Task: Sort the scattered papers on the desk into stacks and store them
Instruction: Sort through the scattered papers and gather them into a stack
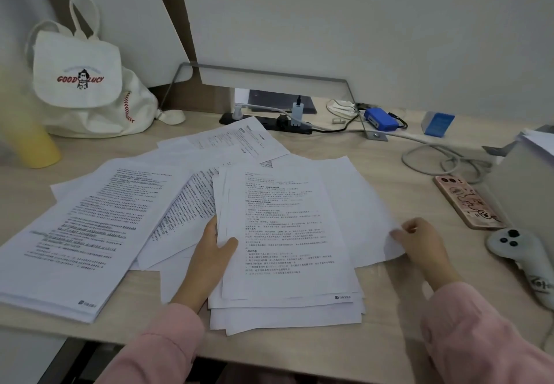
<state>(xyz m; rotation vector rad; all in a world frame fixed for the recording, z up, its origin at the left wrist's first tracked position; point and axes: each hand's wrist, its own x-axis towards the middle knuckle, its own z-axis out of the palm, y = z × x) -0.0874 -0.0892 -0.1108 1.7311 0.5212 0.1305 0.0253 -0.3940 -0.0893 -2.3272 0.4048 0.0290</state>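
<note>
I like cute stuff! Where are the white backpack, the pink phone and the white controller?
white backpack [78, 62], head view, on its front flap.
pink phone [469, 202], head view, middle of its case.
white controller [509, 250], head view, its button end.

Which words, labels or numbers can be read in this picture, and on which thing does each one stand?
"GOOD LUCK", red, last letter unclear: on the flap of the white canvas bag.
Printed sheets: dense text lines and a corner logo, all too small and blurred to read.
White controller: a dark marking on its handle, unreadable.
Phone case: drawings only, no readable words.
</note>
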